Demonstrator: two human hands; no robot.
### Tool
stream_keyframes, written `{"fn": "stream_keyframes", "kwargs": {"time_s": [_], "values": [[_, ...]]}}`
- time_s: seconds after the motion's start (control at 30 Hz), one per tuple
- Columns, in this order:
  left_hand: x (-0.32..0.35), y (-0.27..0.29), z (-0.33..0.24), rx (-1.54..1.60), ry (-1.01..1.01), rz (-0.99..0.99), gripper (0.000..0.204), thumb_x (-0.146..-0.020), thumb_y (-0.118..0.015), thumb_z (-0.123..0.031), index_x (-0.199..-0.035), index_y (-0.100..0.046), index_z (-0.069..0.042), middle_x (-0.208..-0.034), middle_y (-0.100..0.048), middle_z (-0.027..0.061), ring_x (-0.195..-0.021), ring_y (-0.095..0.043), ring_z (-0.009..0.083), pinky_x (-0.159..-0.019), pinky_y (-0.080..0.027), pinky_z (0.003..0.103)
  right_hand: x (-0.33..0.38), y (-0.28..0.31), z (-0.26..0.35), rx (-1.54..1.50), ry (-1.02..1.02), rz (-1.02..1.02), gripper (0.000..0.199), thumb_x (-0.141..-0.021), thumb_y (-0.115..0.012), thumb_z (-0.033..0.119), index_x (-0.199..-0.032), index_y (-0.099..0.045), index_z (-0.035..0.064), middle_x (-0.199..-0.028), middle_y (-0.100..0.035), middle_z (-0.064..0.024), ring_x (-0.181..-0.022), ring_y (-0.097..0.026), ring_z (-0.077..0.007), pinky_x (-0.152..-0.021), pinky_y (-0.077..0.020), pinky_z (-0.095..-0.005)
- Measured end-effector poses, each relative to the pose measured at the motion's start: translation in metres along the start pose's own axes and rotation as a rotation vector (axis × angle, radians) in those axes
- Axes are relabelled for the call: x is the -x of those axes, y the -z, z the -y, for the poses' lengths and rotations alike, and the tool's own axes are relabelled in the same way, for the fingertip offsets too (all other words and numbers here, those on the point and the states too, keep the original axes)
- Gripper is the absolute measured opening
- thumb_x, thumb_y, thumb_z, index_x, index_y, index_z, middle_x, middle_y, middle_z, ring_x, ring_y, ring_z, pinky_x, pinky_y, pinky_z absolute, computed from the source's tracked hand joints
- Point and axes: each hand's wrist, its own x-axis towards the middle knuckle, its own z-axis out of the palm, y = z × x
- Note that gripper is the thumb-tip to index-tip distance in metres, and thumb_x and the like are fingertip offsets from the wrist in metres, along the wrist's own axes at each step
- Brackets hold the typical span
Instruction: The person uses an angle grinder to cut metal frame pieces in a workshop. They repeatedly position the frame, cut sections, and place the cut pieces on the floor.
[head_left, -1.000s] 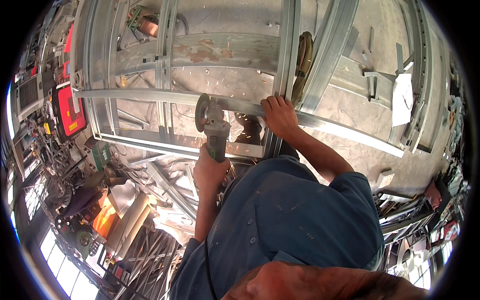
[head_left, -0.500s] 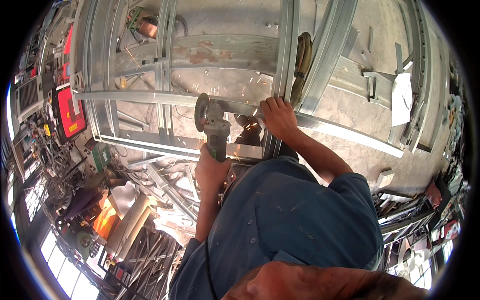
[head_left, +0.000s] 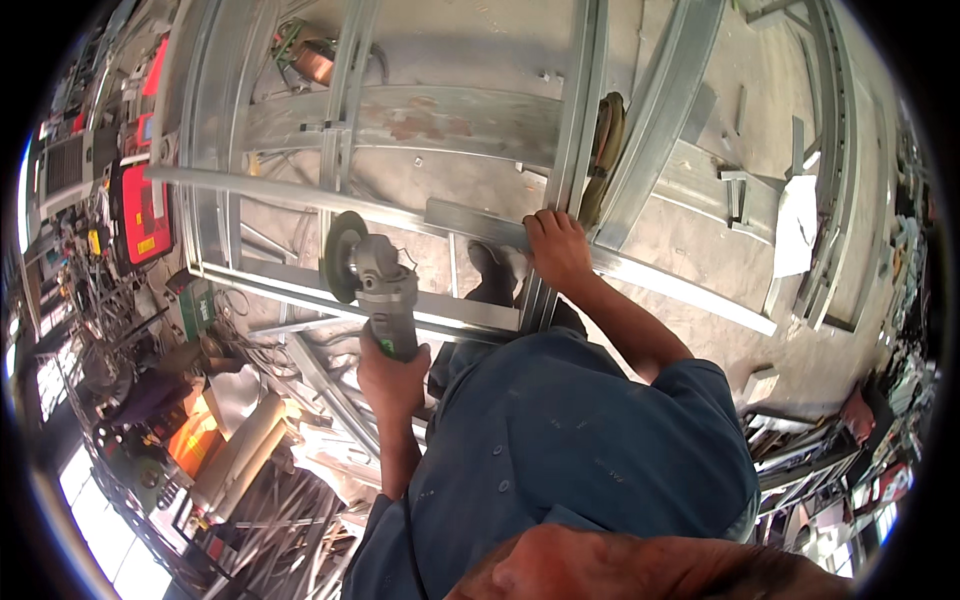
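Grinder (head_left: 388, 300) has moved away from the bar (head_left: 475, 222), toward 7 o'clock; left hand (head_left: 393, 383) has its fingers wrapped around it. Right hand (head_left: 558, 250) is nearer, fingers curled over the bar, which lies at 1 o'clock from left hand, long axis 10 to 4. Grinder's green label (head_left: 386, 345) is unreadable.

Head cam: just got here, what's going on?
A person in a blue shirt has an angle grinder in the left hand, its disc facing left. The right hand rests on a long metal bar where it crosses a metal channel. No sparks show. The disc's edge is near the bar; whether they touch is hard to tell from above.
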Motion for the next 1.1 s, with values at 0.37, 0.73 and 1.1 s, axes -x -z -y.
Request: {"fn": "stream_keyframes", "kwargs": {"time_s": [0.37,0.73,1.1], "values": [[0.011,0.028,0.072,0.119,0.027,0.028,0.072,-0.066,-0.08,-0.024,-0.128,-0.054,-0.001,-0.105,-0.071,0.0262,-0.098,-0.069,0.0446,-0.084,-0.054,0.049,-0.033,0.009,-0.035,0.166,-0.086,-0.179,0.045,-0.08,-0.077,0.033,-0.113,-0.058,0.0085,-0.115,-0.058,-0.0084,-0.11,-0.06,-0.0282,-0.085,-0.0547,-0.0423],[-0.021,0.028,0.181,0.133,-0.036,0.09,0.081,-0.065,-0.081,-0.026,-0.135,-0.051,0.001,-0.107,-0.071,0.0247,-0.102,-0.07,0.0413,-0.087,-0.053,0.048,-0.035,0.009,-0.035,0.258,-0.104,-0.059,0.046,-0.088,-0.072,0.034,-0.119,-0.054,0.0052,-0.119,-0.056,-0.012,-0.115,-0.057,-0.0324,-0.093,-0.0529,-0.0446],[-0.012,0.05,0.251,0.297,0.124,0.028,0.088,-0.063,-0.081,-0.023,-0.138,-0.047,0.009,-0.112,-0.068,0.0245,-0.102,-0.068,0.036,-0.092,-0.05,0.042,-0.034,0.006,-0.037,0.191,-0.133,-0.102,0.055,-0.088,-0.073,0.029,-0.128,-0.049,0.0005,-0.122,-0.056,-0.0179,-0.118,-0.055,-0.0381,-0.102,-0.0472,-0.0456]]}}
